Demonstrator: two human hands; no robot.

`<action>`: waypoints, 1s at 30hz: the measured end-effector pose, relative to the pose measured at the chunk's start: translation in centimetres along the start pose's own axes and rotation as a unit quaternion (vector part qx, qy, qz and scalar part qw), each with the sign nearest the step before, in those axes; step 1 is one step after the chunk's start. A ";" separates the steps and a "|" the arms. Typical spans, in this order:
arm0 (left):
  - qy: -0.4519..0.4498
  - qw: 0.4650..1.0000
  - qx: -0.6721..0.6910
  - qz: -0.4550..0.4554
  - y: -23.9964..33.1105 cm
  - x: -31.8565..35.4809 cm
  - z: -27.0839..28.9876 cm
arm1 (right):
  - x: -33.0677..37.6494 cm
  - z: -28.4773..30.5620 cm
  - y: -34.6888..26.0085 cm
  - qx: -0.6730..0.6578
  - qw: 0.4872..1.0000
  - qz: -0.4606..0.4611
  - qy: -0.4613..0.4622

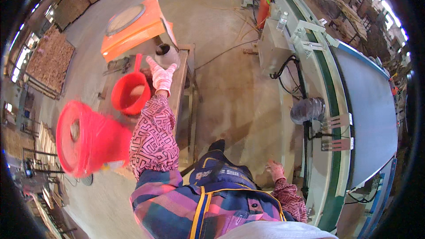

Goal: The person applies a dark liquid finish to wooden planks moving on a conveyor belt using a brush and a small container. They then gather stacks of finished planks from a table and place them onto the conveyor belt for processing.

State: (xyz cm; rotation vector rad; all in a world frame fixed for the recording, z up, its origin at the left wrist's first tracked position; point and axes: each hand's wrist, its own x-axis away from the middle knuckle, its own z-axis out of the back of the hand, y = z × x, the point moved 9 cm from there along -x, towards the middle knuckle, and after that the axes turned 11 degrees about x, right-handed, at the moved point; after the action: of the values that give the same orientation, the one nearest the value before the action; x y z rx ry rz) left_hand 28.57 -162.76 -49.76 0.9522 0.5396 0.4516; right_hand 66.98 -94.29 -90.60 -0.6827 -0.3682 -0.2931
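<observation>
My left hand (160,76), in a white and pink glove, reaches forward over a narrow bench (180,73) with its fingers apart. A small grey pot (167,56) with a dark opening sits right at its fingertips; whether they touch cannot be seen. Just left of the hand is a red dipper (128,95), its handle pointing away from me and something pale inside. Nearer stands a large red bucket (104,139), tilted in view, with an object on its top. My right hand (275,170), also gloved, hangs low by my side, fingers loosely apart and holding nothing visible.
Past the bench is an orange housing (135,31) with a round disc on top. To my right runs a long green machine (325,84) with a grey panel (369,110). A bottle (282,21) stands on a box (274,46); hoses lie across the floor.
</observation>
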 end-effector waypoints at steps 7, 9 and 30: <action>0.098 0.992 0.069 -0.047 -2.0 -9.4 -4.4 | -8.2 3.2 -18.2 0.007 0.997 -0.017 -0.079; 0.148 0.973 0.162 -0.067 -3.7 -9.3 -3.5 | -9.2 7.0 -29.2 0.189 0.973 0.108 -0.078; -0.442 0.809 0.247 -0.299 23.8 10.5 -24.2 | -18.7 32.4 -61.5 0.136 0.946 0.255 0.144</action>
State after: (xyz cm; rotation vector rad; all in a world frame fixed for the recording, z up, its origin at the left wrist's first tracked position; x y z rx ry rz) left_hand 18.95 -129.15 -43.24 1.2874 0.0561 -0.7401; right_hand 19.34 -115.82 -41.04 -0.4319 0.0564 0.1509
